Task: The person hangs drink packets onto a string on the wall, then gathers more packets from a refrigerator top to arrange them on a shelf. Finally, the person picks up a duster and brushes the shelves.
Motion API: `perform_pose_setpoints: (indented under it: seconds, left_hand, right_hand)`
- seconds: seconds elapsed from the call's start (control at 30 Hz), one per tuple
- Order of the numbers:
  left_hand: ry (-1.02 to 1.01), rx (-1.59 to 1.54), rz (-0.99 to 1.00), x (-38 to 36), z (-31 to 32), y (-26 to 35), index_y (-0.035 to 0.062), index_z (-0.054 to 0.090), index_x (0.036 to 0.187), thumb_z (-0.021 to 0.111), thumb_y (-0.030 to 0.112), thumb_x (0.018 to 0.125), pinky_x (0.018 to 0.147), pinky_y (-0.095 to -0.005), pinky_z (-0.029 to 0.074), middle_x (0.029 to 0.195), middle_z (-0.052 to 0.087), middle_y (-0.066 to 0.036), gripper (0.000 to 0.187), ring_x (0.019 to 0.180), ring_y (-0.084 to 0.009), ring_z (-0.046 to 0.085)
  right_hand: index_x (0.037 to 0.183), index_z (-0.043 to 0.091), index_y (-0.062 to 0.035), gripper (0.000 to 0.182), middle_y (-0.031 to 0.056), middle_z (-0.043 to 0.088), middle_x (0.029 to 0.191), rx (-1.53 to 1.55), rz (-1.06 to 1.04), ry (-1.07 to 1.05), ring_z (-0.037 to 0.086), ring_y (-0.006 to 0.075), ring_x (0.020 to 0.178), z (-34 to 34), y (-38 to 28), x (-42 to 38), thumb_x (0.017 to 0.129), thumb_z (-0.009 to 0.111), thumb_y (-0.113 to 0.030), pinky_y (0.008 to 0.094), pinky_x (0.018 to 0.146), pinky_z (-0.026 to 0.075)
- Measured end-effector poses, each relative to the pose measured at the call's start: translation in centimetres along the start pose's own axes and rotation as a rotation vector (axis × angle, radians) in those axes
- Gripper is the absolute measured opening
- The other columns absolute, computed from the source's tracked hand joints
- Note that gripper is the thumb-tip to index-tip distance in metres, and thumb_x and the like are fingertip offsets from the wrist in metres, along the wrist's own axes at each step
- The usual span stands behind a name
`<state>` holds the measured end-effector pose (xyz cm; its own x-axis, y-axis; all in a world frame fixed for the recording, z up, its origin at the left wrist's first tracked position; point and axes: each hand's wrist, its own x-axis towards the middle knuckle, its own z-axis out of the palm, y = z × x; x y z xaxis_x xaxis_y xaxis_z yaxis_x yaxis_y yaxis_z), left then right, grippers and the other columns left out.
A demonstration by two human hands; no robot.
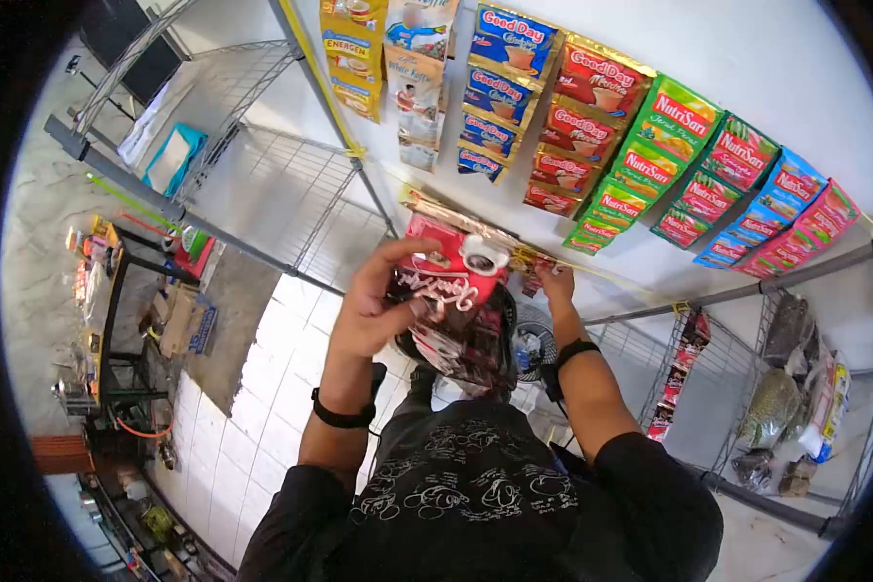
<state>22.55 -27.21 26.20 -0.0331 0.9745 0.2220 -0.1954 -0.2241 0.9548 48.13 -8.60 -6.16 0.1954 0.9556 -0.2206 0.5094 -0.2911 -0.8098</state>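
Observation:
My left hand (367,306) is closed on a strip of red and dark brown drink sachets (456,267) with a white cup printed on the top one. The strip hangs down in front of my body, its lower sachets (470,349) folded and shiny. Level with the top of the strip, my right hand (556,283) has its fingers pinched at a yellow string (601,276) along the wall. A small red bit of packaging shows beside those fingertips; what they grip is too small to make out.
Strips of Good Day sachets (500,92) and green NutriSari sachets (650,160) hang on the wall above. A grey wire rack (291,184) stands left. Bagged goods (771,407) hang at right. Below my hands is a dark basket (535,335).

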Motion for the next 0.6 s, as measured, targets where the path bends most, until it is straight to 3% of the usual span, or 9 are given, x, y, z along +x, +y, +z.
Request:
perform_pose_setpoints:
  seconds: [0.03, 0.13, 0.17, 0.3, 0.33, 0.4, 0.43, 0.6]
  left_hand:
    - [-0.010, 0.017, 0.061, 0.4, -0.4, -0.1, -0.0008, 0.046, 0.126, 0.058, -0.007, 0.070, 0.095, -0.0286, 0.039, 0.121, 0.053, -0.011, 0.057, 0.111, -0.0160, 0.051]
    - [0.023, -0.003, -0.056, 1.0, -1.3, 0.0, -0.0008, 0.045, 0.127, 0.057, -0.006, 0.072, 0.095, -0.0271, 0.039, 0.124, 0.052, -0.011, 0.057, 0.111, -0.0155, 0.050]
    - [-0.027, 0.085, 0.029, 1.3, -1.9, -0.6, -0.0009, 0.044, 0.128, 0.057, -0.005, 0.073, 0.094, -0.0262, 0.040, 0.126, 0.051, -0.010, 0.057, 0.111, -0.0146, 0.050]
    - [0.011, 0.116, -0.023, 1.3, -2.9, -1.7, -0.0007, 0.044, 0.129, 0.054, -0.008, 0.072, 0.095, -0.0260, 0.038, 0.127, 0.050, -0.009, 0.058, 0.112, -0.0134, 0.049]
    - [0.026, 0.099, -0.051, 1.2, -3.4, -2.2, -0.0003, 0.044, 0.129, 0.053, -0.009, 0.072, 0.095, -0.0257, 0.038, 0.127, 0.050, -0.009, 0.058, 0.112, -0.0130, 0.049]
    - [0.044, 0.089, -0.081, 0.9, -4.0, -2.6, 0.0000, 0.044, 0.129, 0.052, -0.010, 0.072, 0.095, -0.0254, 0.038, 0.127, 0.050, -0.008, 0.058, 0.112, -0.0126, 0.049]
    - [0.071, 0.105, -0.095, 0.8, -4.2, -2.6, 0.0003, 0.045, 0.129, 0.052, -0.010, 0.073, 0.095, -0.0254, 0.038, 0.127, 0.050, -0.008, 0.057, 0.112, -0.0123, 0.049]
    - [0.108, 0.074, -0.092, 0.7, -5.3, -3.1, 0.0016, 0.044, 0.129, 0.052, -0.011, 0.072, 0.097, -0.0272, 0.037, 0.124, 0.052, -0.008, 0.059, 0.112, -0.0140, 0.050]
  right_hand:
    - [0.089, 0.060, -0.0041, 0.034, 0.0057, 0.063, 0.083, 0.362, 0.077, 0.037, 0.059, 0.0174, 0.078, 0.9, -0.1, -0.4, 0.065, 0.080, -0.017, 0.0321, 0.068, 0.048]
    - [0.096, 0.058, -0.0043, 0.040, 0.0057, 0.063, 0.091, 0.541, -0.011, -0.025, 0.058, 0.0161, 0.080, 4.8, 3.2, 2.5, 0.064, 0.081, -0.013, 0.0282, 0.067, 0.048]
    - [0.101, 0.056, -0.0046, 0.045, 0.0044, 0.063, 0.089, 0.094, 0.010, 0.166, 0.059, 0.0156, 0.075, 6.8, 5.3, 4.9, 0.064, 0.081, -0.011, 0.0254, 0.063, 0.048]
    - [0.101, 0.058, -0.0032, 0.038, 0.0039, 0.063, 0.086, 0.392, -0.146, 0.161, 0.060, 0.0166, 0.076, 10.5, 10.1, 7.8, 0.069, 0.077, -0.005, 0.0267, 0.066, 0.050]
    - [0.101, 0.058, -0.0032, 0.038, 0.0039, 0.063, 0.086, 0.397, -0.144, 0.151, 0.060, 0.0166, 0.076, 9.9, 8.3, 6.5, 0.069, 0.077, -0.005, 0.0267, 0.066, 0.050]
    - [0.099, 0.060, -0.0030, 0.034, 0.0062, 0.062, 0.093, 0.819, 0.106, -0.131, 0.059, 0.0169, 0.084, 7.5, 4.1, 3.6, 0.069, 0.077, -0.004, 0.0267, 0.072, 0.049]
    - [0.096, 0.063, -0.0030, 0.031, 0.0054, 0.063, 0.090, 0.894, 0.085, -0.087, 0.060, 0.0167, 0.081, 6.8, 2.2, 2.2, 0.069, 0.077, -0.005, 0.0265, 0.072, 0.049]
    - [0.095, 0.066, -0.0009, 0.023, 0.0036, 0.066, 0.085, 0.723, 0.285, -0.124, 0.061, 0.0142, 0.075, 6.9, 0.4, 1.0, 0.073, 0.073, -0.004, 0.0255, 0.070, 0.048]
